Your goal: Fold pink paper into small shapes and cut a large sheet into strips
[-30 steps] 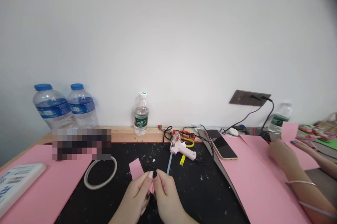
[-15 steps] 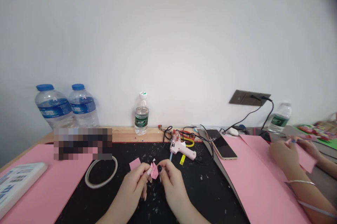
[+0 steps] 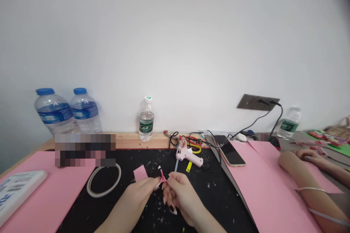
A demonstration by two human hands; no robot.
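A small folded piece of pink paper is pinched between both hands above the black mat. My left hand is closed on its left side, thumb and fingers pressed together. My right hand grips the right side between thumb and index finger, its other fingers curled below. Just behind my left fingers lies a flat pink paper square, partly hidden. A pale pink glue gun with a glue stick rests beyond my right hand. Left of my hands lies a whitish ring.
Large pink sheets flank the mat, with a phone on the right and a white box on the left. Water bottles stand by the wall. Cables lie behind the glue gun. Another person's arm rests at the far right.
The folded pink paper has been turned and now shows more edge-on; my right hand has rolled, bringing its curled fingers into view. The other person's hands have shifted toward the back right.
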